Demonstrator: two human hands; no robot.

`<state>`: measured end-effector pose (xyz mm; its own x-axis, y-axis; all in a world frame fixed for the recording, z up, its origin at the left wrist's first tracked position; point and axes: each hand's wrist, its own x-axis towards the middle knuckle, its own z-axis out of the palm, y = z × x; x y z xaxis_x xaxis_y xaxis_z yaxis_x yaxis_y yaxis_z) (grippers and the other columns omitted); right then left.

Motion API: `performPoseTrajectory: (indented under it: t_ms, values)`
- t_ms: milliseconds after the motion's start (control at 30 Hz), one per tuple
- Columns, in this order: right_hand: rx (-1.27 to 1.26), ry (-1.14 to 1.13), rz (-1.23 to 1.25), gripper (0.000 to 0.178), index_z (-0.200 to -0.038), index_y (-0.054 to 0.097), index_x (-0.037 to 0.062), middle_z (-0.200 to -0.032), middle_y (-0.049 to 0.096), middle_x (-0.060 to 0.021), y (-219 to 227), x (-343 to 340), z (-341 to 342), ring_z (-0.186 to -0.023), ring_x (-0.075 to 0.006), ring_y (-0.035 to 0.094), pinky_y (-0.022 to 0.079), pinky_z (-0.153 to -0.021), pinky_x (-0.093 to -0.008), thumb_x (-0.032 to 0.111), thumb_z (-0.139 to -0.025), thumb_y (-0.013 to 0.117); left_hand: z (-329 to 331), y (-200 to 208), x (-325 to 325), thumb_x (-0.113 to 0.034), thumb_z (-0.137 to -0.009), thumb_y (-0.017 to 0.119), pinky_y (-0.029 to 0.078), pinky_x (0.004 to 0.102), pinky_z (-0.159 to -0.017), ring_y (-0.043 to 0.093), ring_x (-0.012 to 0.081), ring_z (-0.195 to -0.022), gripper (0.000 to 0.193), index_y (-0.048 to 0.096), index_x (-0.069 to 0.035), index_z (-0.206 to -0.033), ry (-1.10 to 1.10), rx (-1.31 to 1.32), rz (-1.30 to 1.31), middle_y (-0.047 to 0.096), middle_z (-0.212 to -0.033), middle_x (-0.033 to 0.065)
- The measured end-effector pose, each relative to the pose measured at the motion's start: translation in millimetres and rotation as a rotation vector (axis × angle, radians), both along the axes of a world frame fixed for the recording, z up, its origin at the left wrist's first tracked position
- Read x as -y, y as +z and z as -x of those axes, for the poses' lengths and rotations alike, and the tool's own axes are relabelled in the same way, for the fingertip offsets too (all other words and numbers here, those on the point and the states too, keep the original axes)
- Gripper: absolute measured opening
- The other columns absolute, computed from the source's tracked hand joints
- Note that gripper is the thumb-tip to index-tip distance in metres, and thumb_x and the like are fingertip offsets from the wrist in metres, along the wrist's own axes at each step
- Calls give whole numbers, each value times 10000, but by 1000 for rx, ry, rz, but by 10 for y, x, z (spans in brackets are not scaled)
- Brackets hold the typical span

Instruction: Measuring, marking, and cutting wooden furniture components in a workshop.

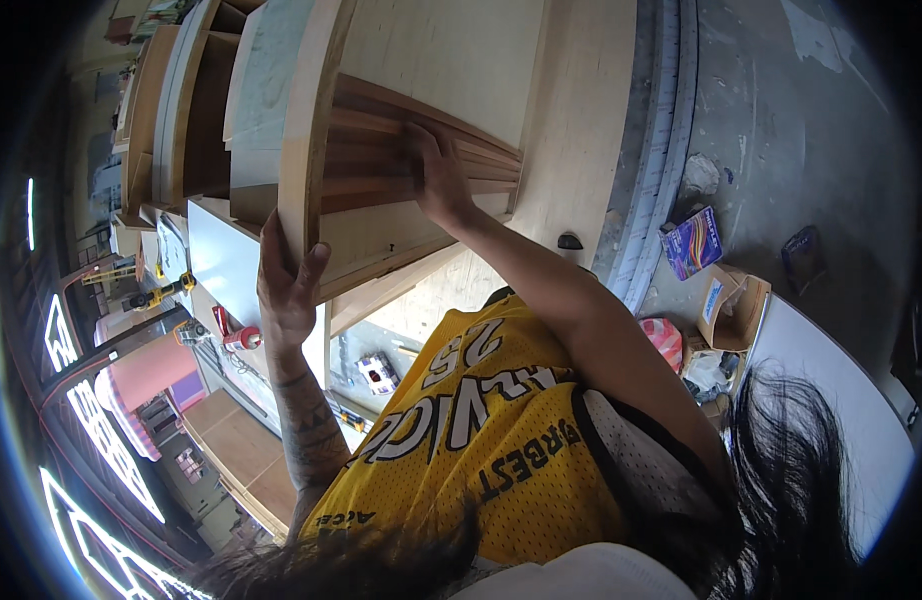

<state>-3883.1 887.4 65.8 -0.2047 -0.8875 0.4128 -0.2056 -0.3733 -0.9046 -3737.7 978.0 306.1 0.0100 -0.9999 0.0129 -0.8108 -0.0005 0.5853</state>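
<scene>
A wooden cabinet frame of pale boards rises in front of me. My left hand is closed round the lower end of its upright edge board, the thumb on one side and the fingers on the other. Inside the frame, several long reddish-brown wood strips lie side by side against a pale panel. My right hand reaches over these strips with its fingers stretched out and apart, the fingertips at the strips and slightly blurred. No object shows in that hand.
More wooden cabinet carcasses stand at the left. Beyond my left hand are a yellow-black power drill and a red-white cylinder. On the right, the concrete floor bears a purple packet, an open cardboard box and a white board.
</scene>
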Motion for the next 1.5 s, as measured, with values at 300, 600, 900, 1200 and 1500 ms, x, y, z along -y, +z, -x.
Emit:
performPoseTrajectory:
  t_ms: [300,600,900,1200,1500]
  values:
    - [4,236,-132,461,-1387,580,24,-1285,649,-250,189,273,255,-1139,-449,666,561,-944,-522,-20,-929,554,13,4,-5,-460,-952,757,516,419,-1032,651,310,-1176,816,454,15,-1543,42,-11,0,645,-1324,235]
    - [-305,296,94,209,-1151,615,61,-1084,669,-199,39,575,460,-966,-456,685,590,-796,-534,101,-965,700,101,118,-17,-359,-945,753,464,375,-1084,594,257,-1253,777,448,29,-1545,103,-99,-79,616,-1366,199]
    - [-193,217,27,147,-1083,604,2,-1042,631,-177,-70,3,1254,-955,-404,682,559,-799,-487,48,-980,698,45,114,-37,-516,-932,764,547,445,-1008,709,354,-1177,826,476,-18,-1525,79,-3,-41,701,-1271,256]
    - [-137,248,-5,132,-1068,587,-15,-1046,627,-180,-14,-278,1037,-950,-374,707,642,-816,-444,-20,-974,679,-7,4,-14,-634,-958,709,607,438,-918,774,337,-1043,853,503,-19,-1511,48,-4,33,751,-1110,251]
    - [-168,277,54,123,-1080,594,-9,-1060,631,-144,-28,-420,923,-934,-290,707,632,-806,-374,-51,-974,642,-39,-53,-37,-667,-956,690,605,437,-915,784,322,-1005,848,534,-35,-1499,52,20,99,762,-1072,238]
